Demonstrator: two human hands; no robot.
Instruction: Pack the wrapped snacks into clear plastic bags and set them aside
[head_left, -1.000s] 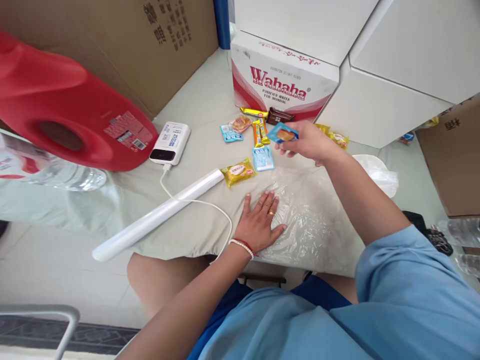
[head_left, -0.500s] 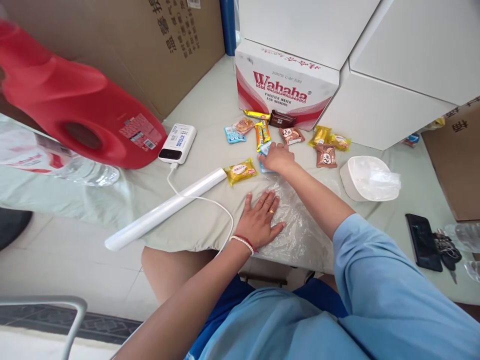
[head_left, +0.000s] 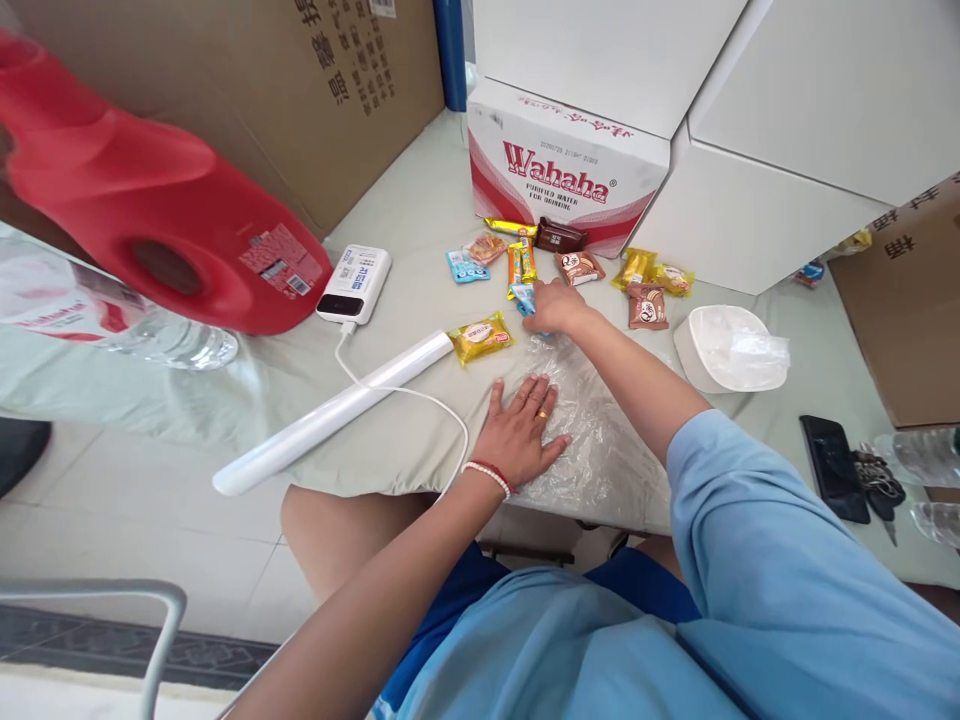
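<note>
My left hand [head_left: 517, 432] lies flat with its fingers spread, on the table at the edge of a crumpled clear plastic sheet [head_left: 600, 460]. Beyond it my right hand [head_left: 555, 306] has its fingers closed on a small blue snack packet [head_left: 524, 298], which the hand partly covers. Just behind that packet are yellow-orange snack bars [head_left: 520, 264]. A yellow wrapped cake [head_left: 481, 340] is to the left of my right hand. Another blue packet [head_left: 468, 266] and a brown Q-marked packet [head_left: 579, 267] lie farther back.
A Wahaba-style water carton, printed Wahaha [head_left: 566, 170], stands at the back. To the left are a red jug [head_left: 225, 240], a power bank [head_left: 355, 285] with a white cable, and a white roll [head_left: 337, 410]. A white tub [head_left: 697, 355] and phone [head_left: 832, 465] lie right.
My right hand has shifted slightly and tilted the blue packet near the snack bars. My left hand stays flat. The whole view has moved a little.
</note>
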